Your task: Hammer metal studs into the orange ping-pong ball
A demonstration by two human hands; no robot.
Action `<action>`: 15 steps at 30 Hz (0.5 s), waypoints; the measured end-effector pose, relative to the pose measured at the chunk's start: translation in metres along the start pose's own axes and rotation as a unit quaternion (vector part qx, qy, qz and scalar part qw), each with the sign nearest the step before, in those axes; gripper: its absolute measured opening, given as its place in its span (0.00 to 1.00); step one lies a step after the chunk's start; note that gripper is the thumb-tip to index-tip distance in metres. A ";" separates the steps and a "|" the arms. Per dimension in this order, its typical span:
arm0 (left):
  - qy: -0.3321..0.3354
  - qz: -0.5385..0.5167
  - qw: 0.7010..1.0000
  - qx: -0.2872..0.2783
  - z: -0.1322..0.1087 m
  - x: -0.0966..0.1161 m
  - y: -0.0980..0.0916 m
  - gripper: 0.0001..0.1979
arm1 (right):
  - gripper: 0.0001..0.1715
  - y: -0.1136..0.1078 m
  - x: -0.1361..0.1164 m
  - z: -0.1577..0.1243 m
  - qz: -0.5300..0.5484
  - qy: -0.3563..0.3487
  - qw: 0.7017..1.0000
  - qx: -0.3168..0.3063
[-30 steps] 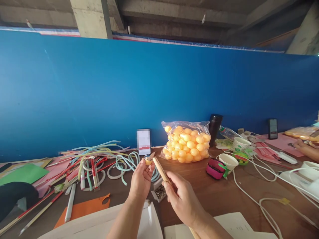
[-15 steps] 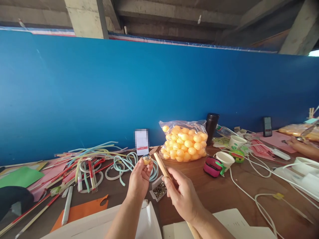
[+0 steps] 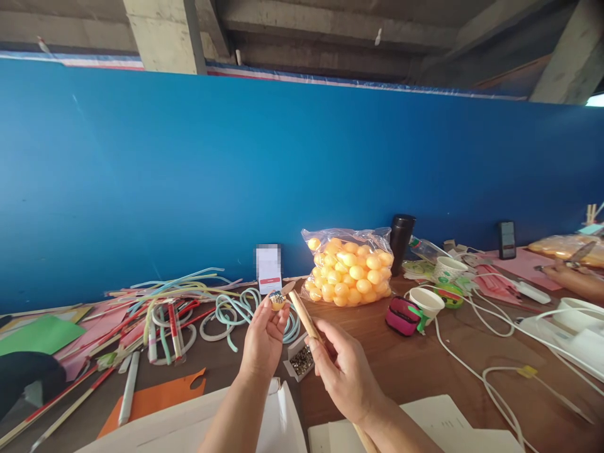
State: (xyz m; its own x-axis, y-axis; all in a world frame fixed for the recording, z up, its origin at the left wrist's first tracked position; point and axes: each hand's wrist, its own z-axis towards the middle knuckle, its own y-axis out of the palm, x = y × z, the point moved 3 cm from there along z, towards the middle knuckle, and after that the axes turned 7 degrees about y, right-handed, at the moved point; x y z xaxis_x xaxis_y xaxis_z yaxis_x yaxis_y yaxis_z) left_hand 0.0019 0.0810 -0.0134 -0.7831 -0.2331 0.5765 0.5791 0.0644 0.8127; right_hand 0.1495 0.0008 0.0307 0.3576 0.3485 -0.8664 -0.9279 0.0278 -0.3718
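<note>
Between the fingertips of my left hand point(image 3: 265, 336) is an orange ping-pong ball point(image 3: 277, 305), its upper side dark and shiny with what look like small metal bits. My right hand point(image 3: 346, 368) is wrapped round a pale wooden stick point(image 3: 302, 311). The stick slants up to the left, its top end close to the ball but apart from it. Its lower end runs down under my right wrist. Below and between the hands lies a small open box point(image 3: 298, 358) of tiny metal pieces.
Behind stands a clear bag of orange balls point(image 3: 349, 274), beside a black bottle point(image 3: 402, 245). A phone point(image 3: 269, 269) leans on the blue wall. Tubes and sticks point(image 3: 165, 308) lie left. Paper cups point(image 3: 427, 302), a purple pouch point(image 3: 402, 316) and white cables lie right. Another person's hand point(image 3: 566, 274) is far right.
The ball has tilted slightly in my left fingers, so more of its shiny dark side shows. The stick's top end has shifted slightly left.
</note>
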 end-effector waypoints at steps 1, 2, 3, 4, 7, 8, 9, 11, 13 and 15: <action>0.001 -0.002 1.000 0.002 0.000 0.000 0.000 0.08 | 0.13 0.001 0.000 0.000 -0.002 0.001 1.000 -0.004; 0.002 -0.004 1.000 0.003 0.000 0.000 0.000 0.07 | 0.13 0.002 0.000 0.000 -0.004 0.003 1.000 -0.009; 0.001 -0.005 1.000 0.005 0.001 0.001 0.000 0.07 | 0.13 0.002 0.000 0.000 -0.006 0.006 1.000 -0.013; 0.000 -0.006 1.000 0.006 0.001 0.001 0.001 0.07 | 0.13 0.003 0.000 0.000 -0.007 0.006 1.000 -0.014; -0.001 -0.010 1.000 0.012 0.001 0.002 0.001 0.06 | 0.13 0.003 -0.001 -0.001 -0.002 -0.001 1.000 -0.008; -0.001 -0.012 1.000 0.014 0.001 0.002 0.001 0.06 | 0.13 0.003 -0.001 -0.001 0.002 -0.002 1.000 -0.006; -0.002 -0.015 1.000 0.014 0.001 0.002 0.001 0.05 | 0.13 0.003 0.000 -0.001 0.005 0.000 1.000 -0.007; -0.004 -0.019 1.000 0.017 0.000 0.002 0.002 0.05 | 0.13 0.003 0.001 -0.001 0.002 0.007 1.000 -0.012; -0.004 -0.017 1.000 0.020 0.000 0.002 0.002 0.05 | 0.13 0.004 0.003 -0.001 -0.003 0.007 1.000 -0.013; -0.003 -0.013 1.000 0.023 0.000 0.001 0.002 0.05 | 0.14 0.005 0.004 -0.001 -0.004 0.002 1.000 -0.010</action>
State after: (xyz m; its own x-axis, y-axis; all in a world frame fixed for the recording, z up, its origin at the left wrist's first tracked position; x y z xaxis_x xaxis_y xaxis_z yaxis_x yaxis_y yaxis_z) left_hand 0.0018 0.0809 -0.0114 -0.7988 -0.2297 0.5560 0.5482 0.1026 0.8300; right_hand 0.1465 0.0016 0.0255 0.3646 0.3448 -0.8650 -0.9232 0.0122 -0.3842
